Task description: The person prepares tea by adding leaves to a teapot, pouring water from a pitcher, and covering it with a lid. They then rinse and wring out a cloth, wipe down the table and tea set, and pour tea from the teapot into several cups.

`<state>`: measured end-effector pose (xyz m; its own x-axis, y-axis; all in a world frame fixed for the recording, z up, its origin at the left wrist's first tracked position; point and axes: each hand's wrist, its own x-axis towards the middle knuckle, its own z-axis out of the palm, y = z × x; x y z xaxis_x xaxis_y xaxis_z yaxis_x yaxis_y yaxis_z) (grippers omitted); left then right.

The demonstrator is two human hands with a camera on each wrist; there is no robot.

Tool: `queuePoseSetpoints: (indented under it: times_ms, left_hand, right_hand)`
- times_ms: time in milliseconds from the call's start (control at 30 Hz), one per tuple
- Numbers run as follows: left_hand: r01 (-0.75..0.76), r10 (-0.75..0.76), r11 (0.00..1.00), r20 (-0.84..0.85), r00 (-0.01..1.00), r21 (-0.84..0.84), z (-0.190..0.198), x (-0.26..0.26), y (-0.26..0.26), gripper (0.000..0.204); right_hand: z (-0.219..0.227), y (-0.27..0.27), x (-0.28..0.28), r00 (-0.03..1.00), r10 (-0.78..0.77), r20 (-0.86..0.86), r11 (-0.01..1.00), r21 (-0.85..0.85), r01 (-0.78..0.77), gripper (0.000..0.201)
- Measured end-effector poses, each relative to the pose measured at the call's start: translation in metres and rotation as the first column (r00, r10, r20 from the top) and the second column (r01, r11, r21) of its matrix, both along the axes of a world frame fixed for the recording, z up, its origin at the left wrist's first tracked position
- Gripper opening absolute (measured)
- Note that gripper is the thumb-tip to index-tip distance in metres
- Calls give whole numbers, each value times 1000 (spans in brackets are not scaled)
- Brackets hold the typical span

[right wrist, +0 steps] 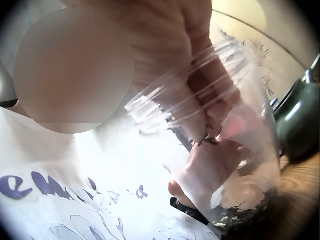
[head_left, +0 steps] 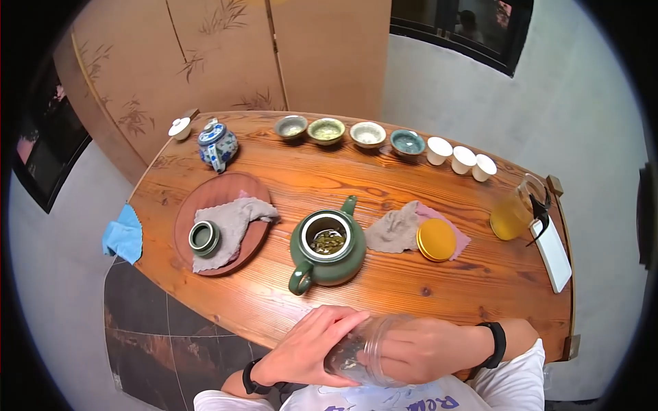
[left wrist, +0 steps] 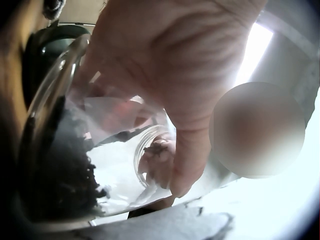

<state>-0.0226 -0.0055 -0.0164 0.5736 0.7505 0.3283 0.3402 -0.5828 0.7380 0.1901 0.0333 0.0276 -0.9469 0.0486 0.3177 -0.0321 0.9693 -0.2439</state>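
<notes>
Close to my shirt, at the near table edge, my left hand grips a clear jar lying tilted, its mouth toward the right. Dark tea leaves gather at the jar's bottom. The fingers of my right hand reach in through the mouth, and their tips pinch a few dark leaves inside the jar. Just beyond the hands stands a green teapot without its lid, with wet leaves showing inside. Right of it, a round yellow lid lies on folded cloths.
At left, a round brown tray bears a grey cloth and a small green lid. A blue-white teapot and several cups line the far edge. A pitcher of yellow liquid stands right, beside a white slab.
</notes>
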Motion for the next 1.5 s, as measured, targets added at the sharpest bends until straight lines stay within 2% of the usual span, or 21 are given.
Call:
queuePoseSetpoints:
  times_ms: [67, 100, 167, 200, 267, 400, 467, 500, 533, 600, 733, 800, 1033, 1233, 1500]
  left_hand:
    - [-5, 5, 1000, 11, 1000, -1, 0, -6, -1, 88]
    - [-25, 25, 999, 7, 1000, -45, -1, -8, -2, 89]
    - [-22, 23, 996, 11, 1000, -86, -3, -12, 0, 90]
    - [-25, 28, 994, 28, 999, -110, -5, -15, 0, 92]
    - [-38, 43, 990, 41, 998, -134, -6, -18, 1, 93]
    - [-42, 63, 979, 100, 993, -199, -8, -25, 0, 94]
    - [-45, 71, 974, 108, 992, -223, -11, -29, 0, 95]
    - [-39, 65, 976, 118, 991, -213, -14, -31, -1, 96]
    - [-31, 58, 979, 128, 990, -203, -16, -33, -1, 96]
    - [-33, 65, 976, 144, 987, -215, -19, -35, -2, 96]
    - [-10, 40, 982, 155, 987, -191, -22, -38, -1, 96]
    - [13, 16, 986, 171, 985, -168, -27, -39, 0, 96]
    - [91, -54, 987, 256, 965, -134, -37, -43, 6, 94]
    - [114, -74, 984, 267, 961, -137, -41, -44, 9, 94]
    - [117, -74, 985, 298, 952, -129, -45, -44, 10, 94]
  right_hand:
    - [2, -1, -4, 996, -45, -80, 998, -37, 42, 13]
    - [7, -1, -4, 996, -52, -73, 998, -36, 50, 13]
    - [21, 4, -2, 995, -63, -80, 974, -223, 43, 30]
    - [22, 7, -1, 995, -71, -76, 974, -221, 53, 30]
    - [22, 15, -3, 977, -114, -179, 939, -341, 47, 25]
    - [30, 26, -13, 966, -174, -193, 930, -353, 97, 19]
    - [35, 39, -19, 931, -226, -285, 935, -330, 126, 14]
    - [36, 47, -24, 910, -310, -277, 900, -395, 186, 10]
    - [36, 56, -27, 911, -307, -274, 900, -394, 185, 10]
    - [32, 74, -34, 874, -420, -245, 841, -467, 273, 10]
    - [14, 97, -53, 841, -496, -217, 810, -466, 357, 9]
    - [5, 107, -59, 822, -531, -203, 814, -392, 429, 9]
    - [-9, 119, -69, 825, -542, -158, 804, -385, 454, 10]
    - [-20, 125, -72, 845, -496, -199, 843, -342, 414, 9]
    - [-20, 127, -70, 851, -501, -157, 841, -319, 437, 9]
